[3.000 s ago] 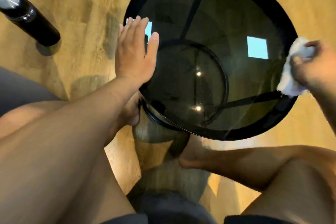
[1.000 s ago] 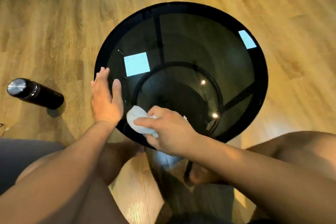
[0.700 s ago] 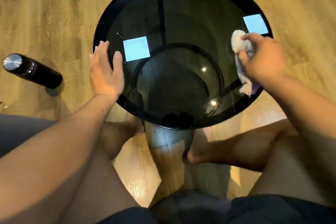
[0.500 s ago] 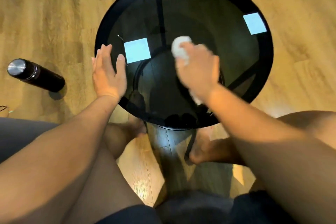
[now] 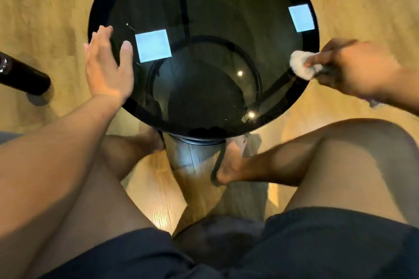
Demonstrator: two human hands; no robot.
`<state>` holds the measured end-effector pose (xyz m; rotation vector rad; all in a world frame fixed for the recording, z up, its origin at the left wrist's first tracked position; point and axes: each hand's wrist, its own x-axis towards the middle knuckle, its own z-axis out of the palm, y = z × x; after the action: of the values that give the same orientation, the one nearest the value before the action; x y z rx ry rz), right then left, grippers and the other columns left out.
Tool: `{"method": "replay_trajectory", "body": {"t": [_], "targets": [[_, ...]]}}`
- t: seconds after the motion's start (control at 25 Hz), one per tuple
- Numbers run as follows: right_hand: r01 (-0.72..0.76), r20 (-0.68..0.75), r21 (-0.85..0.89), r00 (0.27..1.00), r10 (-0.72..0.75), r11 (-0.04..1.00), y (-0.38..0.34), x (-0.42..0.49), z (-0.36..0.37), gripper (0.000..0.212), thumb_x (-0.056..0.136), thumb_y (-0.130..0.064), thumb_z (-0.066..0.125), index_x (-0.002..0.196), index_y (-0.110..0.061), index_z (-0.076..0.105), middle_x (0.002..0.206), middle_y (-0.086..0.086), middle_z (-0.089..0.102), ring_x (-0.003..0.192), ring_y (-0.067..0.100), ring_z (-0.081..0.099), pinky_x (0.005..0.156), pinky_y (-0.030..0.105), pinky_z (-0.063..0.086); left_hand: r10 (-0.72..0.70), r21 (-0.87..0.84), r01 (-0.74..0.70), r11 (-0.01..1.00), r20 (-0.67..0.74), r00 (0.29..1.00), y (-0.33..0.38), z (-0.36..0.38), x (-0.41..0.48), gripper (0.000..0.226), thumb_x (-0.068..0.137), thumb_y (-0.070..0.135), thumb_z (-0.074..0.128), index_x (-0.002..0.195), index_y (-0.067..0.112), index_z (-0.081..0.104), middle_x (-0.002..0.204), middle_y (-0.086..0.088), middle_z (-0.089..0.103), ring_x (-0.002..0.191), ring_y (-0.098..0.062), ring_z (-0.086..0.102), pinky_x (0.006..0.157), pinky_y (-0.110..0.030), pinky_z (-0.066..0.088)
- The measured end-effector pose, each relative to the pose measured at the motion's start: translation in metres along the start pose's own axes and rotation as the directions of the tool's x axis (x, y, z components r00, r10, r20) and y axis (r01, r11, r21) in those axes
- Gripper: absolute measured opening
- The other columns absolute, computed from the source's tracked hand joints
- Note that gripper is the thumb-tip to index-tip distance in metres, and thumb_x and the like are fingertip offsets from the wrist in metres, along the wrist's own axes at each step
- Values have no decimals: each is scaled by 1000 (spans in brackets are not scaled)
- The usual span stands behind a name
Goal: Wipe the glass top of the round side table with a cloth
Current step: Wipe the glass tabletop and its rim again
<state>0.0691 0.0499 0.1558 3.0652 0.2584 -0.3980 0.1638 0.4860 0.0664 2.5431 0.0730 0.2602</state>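
Observation:
The round side table [image 5: 215, 2] has a dark smoked-glass top in a black rim and fills the upper middle of the head view. My left hand [image 5: 106, 68] lies flat on the glass at its left edge, fingers apart, holding nothing. My right hand [image 5: 353, 68] is at the table's right rim, closed around a crumpled white cloth [image 5: 301, 67] that presses on the glass just inside the rim. Part of the cloth is hidden under my fingers.
A black flask [image 5: 22, 75] lies on the wooden floor left of the table. My bare legs and feet [image 5: 229, 165] sit under and in front of the table's base. Wooden floor surrounds the table.
My right hand has swept the cloth from the glass's centre to the right rim. My left hand has stayed pressed on the left edge. The view has shifted closer.

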Motion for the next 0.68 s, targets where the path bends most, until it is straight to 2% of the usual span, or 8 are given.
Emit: {"method": "replay_trajectory", "body": {"t": [0.08, 0.2, 0.32, 0.4, 0.56, 0.68], "targets": [[-198, 18, -1, 980, 198, 980, 17, 16, -3, 41, 83, -23, 69, 124, -25, 67, 107, 20, 65, 98, 42, 62, 80, 46, 53, 27, -5, -27, 1000, -18, 999, 3, -1, 0, 57, 99, 42, 33, 147, 11, 41, 154, -11, 41, 146, -27, 32, 122, -43, 18], [-234, 34, 179, 972, 232, 956, -24, 2, 12, 39, 80, -22, 67, 120, -20, 68, 102, 23, 67, 95, 43, 65, 86, 48, 53, 14, -30, -14, 999, -14, 1000, 5, -3, -1, 56, 100, 43, 34, 146, 12, 40, 154, -10, 42, 144, -29, 33, 120, -45, 22], [-44, -12, 311, 999, 50, 949, -83, -36, 19, 32, 81, -24, 68, 112, -23, 71, 93, 14, 67, 89, 37, 66, 82, 40, 52, -5, -30, 4, 1000, -23, 1000, 1, -2, -2, 57, 100, 44, 32, 147, 13, 40, 156, -8, 40, 147, -26, 30, 122, -43, 19], [73, 22, 348, 996, -86, 935, -122, -39, 19, 26, 86, -33, 66, 111, -28, 71, 95, 5, 65, 91, 28, 64, 78, 32, 48, -7, -52, 6, 999, -16, 1000, 0, -2, 0, 59, 100, 47, 30, 148, 15, 39, 156, -7, 39, 147, -24, 29, 122, -43, 18], [192, 135, 419, 954, -270, 887, -182, -9, 17, 31, 92, -47, 58, 113, -27, 69, 108, 2, 64, 97, 20, 60, 85, 40, 51, -59, -83, 57, 995, -18, 998, -3, 1, -4, 59, 99, 51, 26, 149, 23, 36, 159, -1, 35, 149, -21, 25, 123, -42, 19], [384, 37, 508, 884, -465, 771, -222, 15, 13, 22, 96, -33, 58, 108, -20, 71, 105, 1, 65, 97, 10, 54, 85, 31, 44, -102, -177, 97, 979, -18, 995, -6, 1, -2, 55, 101, 46, 28, 149, 22, 37, 159, -3, 34, 151, -25, 21, 123, -38, 15]]}}
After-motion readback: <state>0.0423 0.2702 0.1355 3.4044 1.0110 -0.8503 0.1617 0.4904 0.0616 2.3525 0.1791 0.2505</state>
